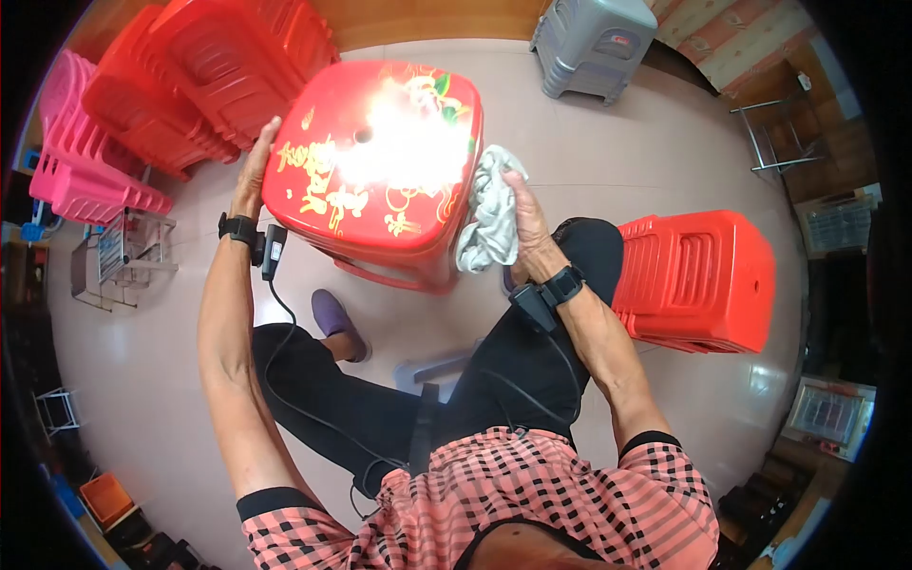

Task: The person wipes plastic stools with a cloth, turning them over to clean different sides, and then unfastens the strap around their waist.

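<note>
A red plastic stool [318, 204] with gold characters and a flower print on its seat is in front of me, glare covering part of the top. My left hand [255, 169] grips its left edge. At its right side, my right hand [532, 220] holds a crumpled pale cloth [492, 214] against the stool. Both wrists wear black straps with small cabled devices.
Red stools [204, 71] and pink stools [90, 157] are stacked at the upper left. A grey stool stack [597, 46] stands at the top. More red stools [698, 277] lie on their side by my right knee. Folding metal frames stand at both sides.
</note>
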A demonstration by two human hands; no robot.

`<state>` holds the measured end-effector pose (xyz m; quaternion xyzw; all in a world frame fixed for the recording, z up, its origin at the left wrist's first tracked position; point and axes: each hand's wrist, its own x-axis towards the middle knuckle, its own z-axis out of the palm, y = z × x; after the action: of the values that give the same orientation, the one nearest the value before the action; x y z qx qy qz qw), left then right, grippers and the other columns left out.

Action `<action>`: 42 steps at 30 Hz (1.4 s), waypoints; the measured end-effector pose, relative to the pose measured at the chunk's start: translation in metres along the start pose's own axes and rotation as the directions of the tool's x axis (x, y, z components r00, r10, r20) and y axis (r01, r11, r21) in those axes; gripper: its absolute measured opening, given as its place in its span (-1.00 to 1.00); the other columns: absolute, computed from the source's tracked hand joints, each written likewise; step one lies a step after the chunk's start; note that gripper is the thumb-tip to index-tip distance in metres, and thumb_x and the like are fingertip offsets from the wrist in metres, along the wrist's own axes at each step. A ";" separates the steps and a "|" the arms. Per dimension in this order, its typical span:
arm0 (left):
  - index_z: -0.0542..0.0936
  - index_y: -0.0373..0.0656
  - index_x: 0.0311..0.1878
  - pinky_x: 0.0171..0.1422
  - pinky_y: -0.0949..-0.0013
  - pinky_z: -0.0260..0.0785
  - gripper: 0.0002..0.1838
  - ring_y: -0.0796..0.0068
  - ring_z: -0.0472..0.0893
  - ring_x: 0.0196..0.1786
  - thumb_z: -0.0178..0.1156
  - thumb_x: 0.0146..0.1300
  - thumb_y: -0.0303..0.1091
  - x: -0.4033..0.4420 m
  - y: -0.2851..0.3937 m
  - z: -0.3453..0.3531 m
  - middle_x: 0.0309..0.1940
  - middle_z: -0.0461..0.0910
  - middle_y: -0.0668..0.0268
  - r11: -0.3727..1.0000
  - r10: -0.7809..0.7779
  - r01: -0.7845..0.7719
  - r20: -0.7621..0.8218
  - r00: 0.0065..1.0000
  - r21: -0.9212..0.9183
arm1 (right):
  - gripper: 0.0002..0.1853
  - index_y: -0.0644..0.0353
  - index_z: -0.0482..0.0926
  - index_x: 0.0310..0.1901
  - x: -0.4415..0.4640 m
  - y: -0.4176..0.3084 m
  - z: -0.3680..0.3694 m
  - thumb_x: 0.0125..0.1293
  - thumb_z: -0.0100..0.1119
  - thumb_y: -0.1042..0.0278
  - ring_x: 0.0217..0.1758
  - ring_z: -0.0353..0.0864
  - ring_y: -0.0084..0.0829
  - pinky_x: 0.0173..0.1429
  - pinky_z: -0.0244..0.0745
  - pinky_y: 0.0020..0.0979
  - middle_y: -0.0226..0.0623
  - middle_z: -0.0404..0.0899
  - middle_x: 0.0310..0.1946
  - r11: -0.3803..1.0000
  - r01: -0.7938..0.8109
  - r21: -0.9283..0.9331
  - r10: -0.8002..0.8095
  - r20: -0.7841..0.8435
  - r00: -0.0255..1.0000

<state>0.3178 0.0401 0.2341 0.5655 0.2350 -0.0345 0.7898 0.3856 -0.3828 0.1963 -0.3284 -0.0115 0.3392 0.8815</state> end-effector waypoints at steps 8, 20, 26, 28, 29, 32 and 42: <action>0.55 -0.25 0.02 -0.05 0.46 0.57 -0.50 0.49 0.68 -0.21 0.27 0.23 0.00 -0.092 0.092 0.073 -0.14 0.67 0.22 0.983 0.160 -0.153 -0.069 0.985 0.097 | -0.55 0.11 0.44 0.13 -0.022 -0.030 0.073 0.37 0.14 -0.02 -0.17 0.58 -0.63 -0.08 0.58 -0.52 -0.49 0.56 -0.14 0.961 0.252 -0.111 -0.246 0.067 0.967; 0.48 -0.19 0.13 -0.05 0.32 0.66 -0.53 0.38 0.72 -0.12 0.19 0.30 -0.06 -0.319 0.177 0.071 -0.01 0.65 0.14 0.906 0.417 -0.423 -0.131 0.899 -0.020 | -0.66 0.17 0.56 -0.05 -0.118 -0.075 0.255 0.37 0.16 0.06 -0.35 0.50 -0.71 -0.26 0.44 -0.56 -0.52 0.55 -0.34 0.799 0.576 -0.174 -0.489 0.370 0.790; 0.50 -0.20 0.14 0.04 0.26 0.62 -0.58 0.39 0.69 -0.04 0.04 0.41 -0.07 -0.427 0.165 -0.014 0.04 0.63 0.19 0.750 0.641 -0.661 -0.259 0.722 0.014 | -0.66 0.27 0.59 0.01 -0.133 -0.076 0.385 0.44 0.06 0.16 -0.19 0.51 -0.62 -0.06 0.45 -0.51 -0.42 0.60 -0.25 0.770 0.586 -0.252 -0.297 0.672 0.678; 0.50 -0.20 0.14 0.09 0.25 0.59 -0.56 0.40 0.68 -0.01 0.04 0.40 -0.05 -0.482 0.155 -0.044 0.05 0.63 0.20 0.728 0.654 -0.685 -0.324 0.683 0.027 | -0.62 0.26 0.58 0.01 -0.126 -0.052 0.410 0.42 0.09 0.10 -0.17 0.52 -0.61 -0.05 0.45 -0.49 -0.38 0.61 -0.24 0.727 0.627 -0.278 -0.203 0.786 0.584; 0.50 -0.20 0.14 0.12 0.23 0.57 -0.56 0.41 0.67 0.00 0.04 0.40 -0.04 -0.499 0.148 -0.059 0.05 0.62 0.21 0.718 0.661 -0.695 -0.347 0.665 0.037 | -0.61 0.27 0.57 0.02 -0.120 -0.040 0.418 0.40 0.11 0.08 -0.15 0.53 -0.60 -0.04 0.46 -0.47 -0.35 0.62 -0.23 0.715 0.635 -0.292 -0.152 0.822 0.549; 0.51 -0.19 0.13 0.22 0.20 0.50 -0.54 0.44 0.63 0.04 0.06 0.38 -0.02 -0.538 0.117 -0.106 0.07 0.60 0.25 0.688 0.681 -0.722 -0.410 0.607 0.073 | -0.58 0.30 0.56 -0.04 -0.089 0.012 0.430 0.32 0.14 0.05 -0.18 0.57 -0.53 -0.07 0.49 -0.40 -0.23 0.63 -0.27 0.619 0.681 -0.390 -0.045 0.849 0.527; 0.43 -0.30 0.13 0.04 0.32 0.59 -0.48 0.38 0.68 -0.08 0.14 0.31 -0.04 -0.501 -0.029 -0.176 0.00 0.60 0.14 0.802 0.385 -0.597 -0.749 0.540 -0.018 | -0.51 0.52 0.55 -0.16 0.018 0.259 0.339 0.16 0.20 0.11 -0.34 0.63 -0.38 -0.26 0.55 -0.32 -0.12 0.63 -0.36 0.756 -0.068 -0.651 0.454 0.447 0.770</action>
<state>-0.1947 0.0835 0.3704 0.4618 0.3542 0.4450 0.6806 0.1639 -0.0347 0.3063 -0.4680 -0.3380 0.5271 0.6236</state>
